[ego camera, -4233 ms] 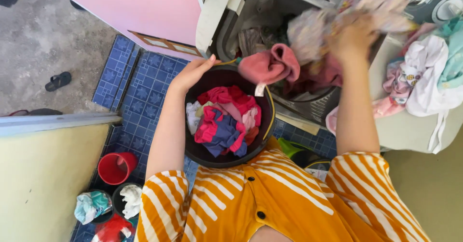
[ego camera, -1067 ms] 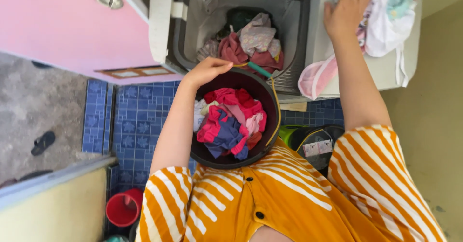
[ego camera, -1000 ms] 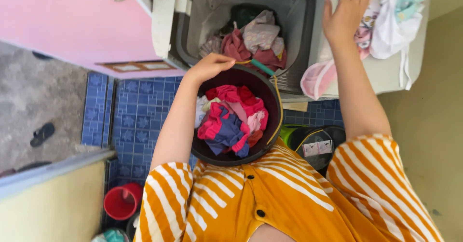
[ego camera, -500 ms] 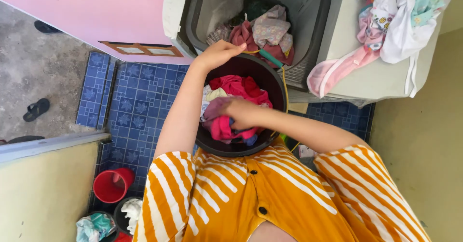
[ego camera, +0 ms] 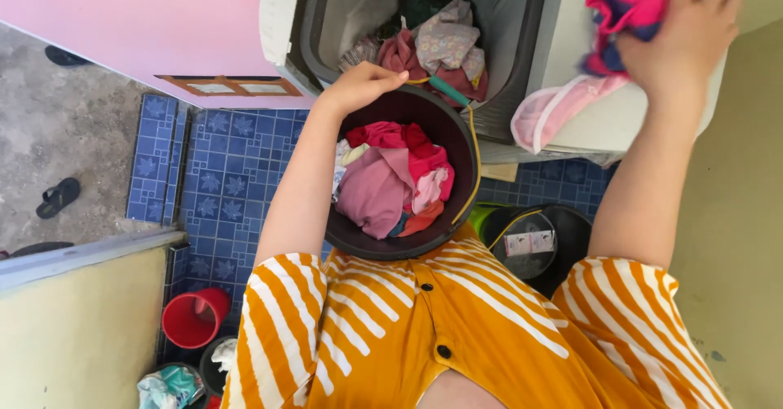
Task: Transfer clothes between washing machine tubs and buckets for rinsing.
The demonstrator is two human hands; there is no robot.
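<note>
My left hand (ego camera: 359,85) grips the far rim of a dark round bucket (ego camera: 459,144) held against my front. Pink, red and white clothes (ego camera: 390,182) fill the bucket. My right hand (ego camera: 681,38) is raised at the upper right, shut on a pink and blue garment (ego camera: 626,9). It hovers over the closed lid side of a top-loading washing machine (ego camera: 538,17), where a pale pink cloth (ego camera: 555,115) hangs over the edge. The open tub (ego camera: 436,42) beyond the bucket holds maroon and patterned laundry.
A pink door (ego camera: 147,26) stands at the upper left. Blue patterned tiles (ego camera: 228,172) cover the floor below the bucket. A red bucket (ego camera: 194,318) and small tubs of cloths sit at the lower left. A black bucket (ego camera: 534,242) stands near my right side. A sandal (ego camera: 57,198) lies on the concrete.
My right hand reached into the bucket, took the pink and blue garment, and lifted it up to the right over the machine's lid. The left hand stayed on the rim.
</note>
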